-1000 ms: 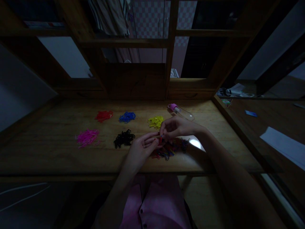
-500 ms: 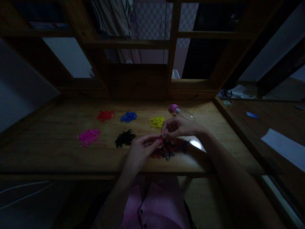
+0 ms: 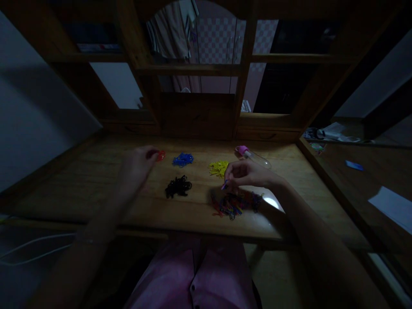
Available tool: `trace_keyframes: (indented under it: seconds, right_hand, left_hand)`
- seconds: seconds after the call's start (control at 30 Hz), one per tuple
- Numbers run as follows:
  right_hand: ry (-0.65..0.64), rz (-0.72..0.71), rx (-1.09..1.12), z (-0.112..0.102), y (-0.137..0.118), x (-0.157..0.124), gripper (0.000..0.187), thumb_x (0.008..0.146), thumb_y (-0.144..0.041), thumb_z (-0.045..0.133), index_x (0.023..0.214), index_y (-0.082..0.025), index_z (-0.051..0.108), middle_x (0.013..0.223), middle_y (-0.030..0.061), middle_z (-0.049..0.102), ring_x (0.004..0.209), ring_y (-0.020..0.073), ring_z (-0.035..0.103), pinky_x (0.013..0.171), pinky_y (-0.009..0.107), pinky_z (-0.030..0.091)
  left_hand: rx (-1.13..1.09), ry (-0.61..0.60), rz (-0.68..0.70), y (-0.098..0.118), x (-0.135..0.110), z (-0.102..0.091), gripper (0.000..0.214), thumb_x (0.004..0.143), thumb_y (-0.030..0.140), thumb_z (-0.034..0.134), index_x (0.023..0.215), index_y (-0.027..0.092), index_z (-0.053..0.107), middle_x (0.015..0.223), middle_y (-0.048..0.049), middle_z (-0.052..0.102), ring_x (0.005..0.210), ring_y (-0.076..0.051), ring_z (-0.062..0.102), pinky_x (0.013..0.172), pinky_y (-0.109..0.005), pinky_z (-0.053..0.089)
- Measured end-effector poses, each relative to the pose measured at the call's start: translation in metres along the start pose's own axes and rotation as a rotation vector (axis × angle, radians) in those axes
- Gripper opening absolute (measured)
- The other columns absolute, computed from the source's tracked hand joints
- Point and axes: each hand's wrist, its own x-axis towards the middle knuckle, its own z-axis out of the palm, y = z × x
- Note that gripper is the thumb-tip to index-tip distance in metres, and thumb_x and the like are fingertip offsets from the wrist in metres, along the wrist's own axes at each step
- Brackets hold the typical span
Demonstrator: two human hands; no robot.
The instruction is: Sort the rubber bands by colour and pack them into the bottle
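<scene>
My left hand (image 3: 137, 169) is smeared by motion over the red rubber bands (image 3: 161, 155), its fingertips at their edge; whether it holds one is unclear. The pink pile is almost wholly hidden behind that hand and forearm. My right hand (image 3: 243, 172) pinches a small purplish rubber band (image 3: 224, 185) between thumb and finger. Just below it lies a mixed heap of rubber bands (image 3: 234, 205) in several colours. Separate piles of blue bands (image 3: 183, 159), black bands (image 3: 178, 186) and yellow bands (image 3: 219, 168) lie between and beyond my hands.
A clear bottle (image 3: 257, 159) with a pink top lies behind my right hand. The wooden desk (image 3: 196, 214) backs onto a shelf frame (image 3: 199, 70). On the right side surface are white paper (image 3: 392, 209) and a small blue card (image 3: 354, 165).
My left hand has left my right hand and swung left to the red bands. My right hand stays above the mixed heap. The camera view has shifted slightly.
</scene>
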Motion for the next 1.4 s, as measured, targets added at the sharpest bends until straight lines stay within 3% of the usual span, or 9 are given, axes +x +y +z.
trace_keyframes:
  seconds: [0.1, 0.2, 0.3, 0.37, 0.53, 0.63, 0.9, 1.23, 1.4]
  right_hand:
    - [0.037, -0.017, 0.013, 0.001, 0.001, 0.002, 0.019, 0.08, -0.026, 0.071, 0.092, -0.015, 0.062, 0.078, 0.0038, 0.069, 0.061, 0.0116, 0.066, 0.062, 0.026, 0.054]
    - [0.08, -0.038, 0.05, 0.002, 0.002, 0.004, 0.02, 0.082, -0.029, 0.071, 0.093, -0.015, 0.061, 0.077, 0.0039, 0.069, 0.063, 0.0126, 0.066, 0.063, 0.027, 0.054]
    - [0.116, -0.074, 0.123, 0.003, 0.004, 0.006, 0.02, 0.083, -0.029, 0.071, 0.094, -0.016, 0.06, 0.076, 0.0037, 0.069, 0.063, 0.0122, 0.065, 0.063, 0.026, 0.054]
    - [0.109, -0.09, 0.169, 0.005, 0.005, 0.007, 0.019, 0.084, -0.028, 0.07, 0.095, -0.015, 0.061, 0.077, 0.0038, 0.069, 0.064, 0.0119, 0.065, 0.064, 0.026, 0.053]
    - [0.023, -0.091, 0.171, 0.01, 0.007, 0.008, 0.017, 0.086, -0.027, 0.068, 0.095, -0.015, 0.062, 0.076, 0.003, 0.069, 0.065, 0.0116, 0.065, 0.065, 0.025, 0.053]
    - [0.027, -0.091, 0.14, 0.011, 0.006, 0.008, 0.017, 0.085, -0.028, 0.068, 0.095, -0.015, 0.062, 0.073, 0.0014, 0.069, 0.064, 0.0114, 0.065, 0.064, 0.024, 0.053]
    - [0.025, -0.078, 0.119, 0.009, 0.005, 0.008, 0.019, 0.083, -0.029, 0.069, 0.095, -0.015, 0.063, 0.075, 0.0019, 0.069, 0.064, 0.0109, 0.065, 0.063, 0.024, 0.054]
    - [-0.029, -0.014, 0.065, 0.008, 0.0, 0.003, 0.018, 0.083, -0.028, 0.07, 0.093, -0.015, 0.063, 0.078, 0.0026, 0.07, 0.066, 0.0115, 0.066, 0.066, 0.026, 0.055]
    - [-0.084, 0.021, 0.059, 0.005, -0.002, 0.001, 0.02, 0.083, -0.029, 0.069, 0.094, -0.013, 0.063, 0.085, 0.0059, 0.071, 0.07, 0.0126, 0.068, 0.068, 0.026, 0.055]
  left_hand:
    - [0.151, -0.086, 0.11, -0.025, 0.025, -0.006, 0.021, 0.089, 0.027, 0.057, 0.096, 0.011, 0.067, 0.088, 0.0006, 0.071, 0.085, -0.015, 0.062, 0.092, -0.031, 0.047]
    - [0.129, -0.068, 0.157, -0.028, 0.025, 0.001, 0.024, 0.086, 0.03, 0.06, 0.099, 0.012, 0.068, 0.093, -0.002, 0.072, 0.089, -0.019, 0.064, 0.091, -0.034, 0.048]
    - [-0.1, 0.002, 0.187, -0.001, 0.001, 0.014, 0.022, 0.087, 0.034, 0.059, 0.097, 0.018, 0.071, 0.102, -0.0041, 0.073, 0.096, -0.021, 0.065, 0.094, -0.035, 0.047]
    - [-0.308, -0.047, 0.194, 0.028, -0.023, 0.024, 0.025, 0.087, 0.039, 0.06, 0.101, 0.022, 0.071, 0.105, -0.0048, 0.073, 0.098, -0.021, 0.066, 0.095, -0.036, 0.047]
    - [-0.742, -0.522, 0.132, 0.091, -0.07, 0.041, 0.026, 0.085, 0.037, 0.064, 0.104, 0.022, 0.072, 0.106, -0.0044, 0.073, 0.099, -0.02, 0.068, 0.091, -0.032, 0.051]
    - [-0.789, -0.542, 0.073, 0.104, -0.078, 0.046, 0.022, 0.082, 0.034, 0.067, 0.098, 0.019, 0.073, 0.1, -0.0046, 0.075, 0.095, -0.02, 0.069, 0.089, -0.03, 0.051]
    - [-0.885, -0.568, 0.016, 0.104, -0.079, 0.054, 0.021, 0.081, 0.035, 0.069, 0.09, 0.016, 0.067, 0.092, -0.0052, 0.073, 0.087, -0.018, 0.069, 0.081, -0.028, 0.054]
    - [-0.79, -0.593, 0.042, 0.097, -0.083, 0.044, 0.022, 0.082, 0.037, 0.067, 0.088, 0.016, 0.065, 0.089, -0.0036, 0.069, 0.083, -0.016, 0.067, 0.077, -0.028, 0.054]
    - [-0.663, -0.486, 0.028, 0.077, -0.076, 0.029, 0.024, 0.081, 0.041, 0.067, 0.086, 0.018, 0.065, 0.089, -0.0025, 0.07, 0.084, -0.017, 0.067, 0.077, -0.027, 0.053]
